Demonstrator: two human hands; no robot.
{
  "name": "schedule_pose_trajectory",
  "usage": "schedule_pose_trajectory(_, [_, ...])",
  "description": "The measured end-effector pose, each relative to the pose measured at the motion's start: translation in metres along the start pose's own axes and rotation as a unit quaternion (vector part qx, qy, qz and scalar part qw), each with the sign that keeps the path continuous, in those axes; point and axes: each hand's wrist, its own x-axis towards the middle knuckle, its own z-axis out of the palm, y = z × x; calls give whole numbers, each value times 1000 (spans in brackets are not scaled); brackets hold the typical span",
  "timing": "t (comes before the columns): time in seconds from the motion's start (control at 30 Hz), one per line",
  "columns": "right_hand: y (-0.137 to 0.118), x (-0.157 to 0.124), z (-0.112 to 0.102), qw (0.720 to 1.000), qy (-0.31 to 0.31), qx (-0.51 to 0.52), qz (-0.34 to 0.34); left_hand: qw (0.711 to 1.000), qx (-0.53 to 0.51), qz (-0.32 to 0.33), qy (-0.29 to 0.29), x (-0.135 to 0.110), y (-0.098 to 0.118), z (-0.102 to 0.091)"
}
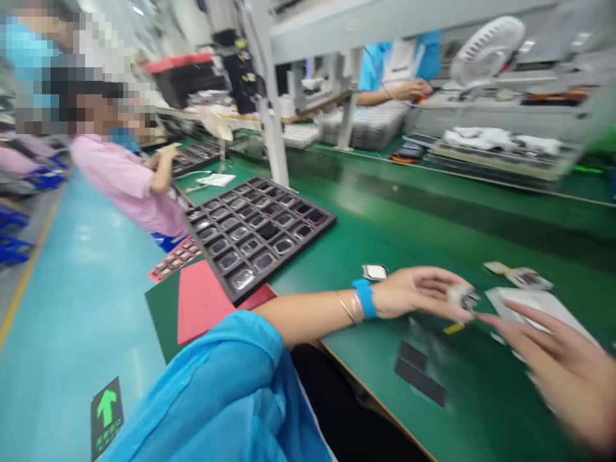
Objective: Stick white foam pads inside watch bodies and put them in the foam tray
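Your left hand (412,292) reaches out over the green desk (385,212), its fingers (440,278) closed around a small part (462,296) held just above the desk; blur hides what the part is. Your right hand (570,375) hovers just beside it, blurred, fingers (517,321) spread and holding nothing, over a white sheet (534,300). A black tray (226,282) of glossy pieces lies well apart to the left, past your blue wristband (364,298).

The green bench mat (414,212) looks smooth and faintly shiny. The black tray (289,256) seems matt plastic, its parts (242,278) glossy. The blue sleeve (231,391) is cloth.
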Motion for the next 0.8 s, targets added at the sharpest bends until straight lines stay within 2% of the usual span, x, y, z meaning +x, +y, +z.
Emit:
schedule_pose_trajectory(0.03, [1, -1, 4, 997, 70, 14, 18, 1000, -1, 3, 2, -2, 1, 2])
schedule_pose_trajectory(0.07, [2, -2, 8, 993, 110, 36, 39, 1000, -4, 5, -3, -4, 3, 4])
schedule_pose_trajectory(0.1, [2, -2, 12, 991, 105, 69, 55, 1000, -3, 10, -8, -5, 5, 4])
schedule_pose_trajectory(0.17, [3, -1, 16, 986, 56, 140, 71, 1000, -6, 10, -26, -5, 8, 3])
schedule_pose_trajectory(0.2, [4, 0, 16, 983, 56, 162, 71, 999, -11, 13, -31, -5, 10, 2])
schedule_pose_trajectory(0.33, [3, 0, 5, 977, 85, 190, 45, 999, -2, 6, -42, -3, 13, -2])
schedule_pose_trajectory(0.47, [-2, -6, -2, 973, 47, 223, 27, 999, 16, -9, -41, -6, 15, -1])
schedule_pose_trajectory(0.57, [-5, -9, -6, 975, 37, 219, 7, 999, 31, -24, -32, -7, 15, 1])
schedule_pose_trajectory(0.7, [-8, -11, -9, 977, 112, 165, -79, 998, 45, -40, -31, -7, 15, 2])
schedule_pose_trajectory(0.8, [-8, -12, -7, 982, 117, 87, -116, 997, 46, -51, -29, -8, 15, 4])
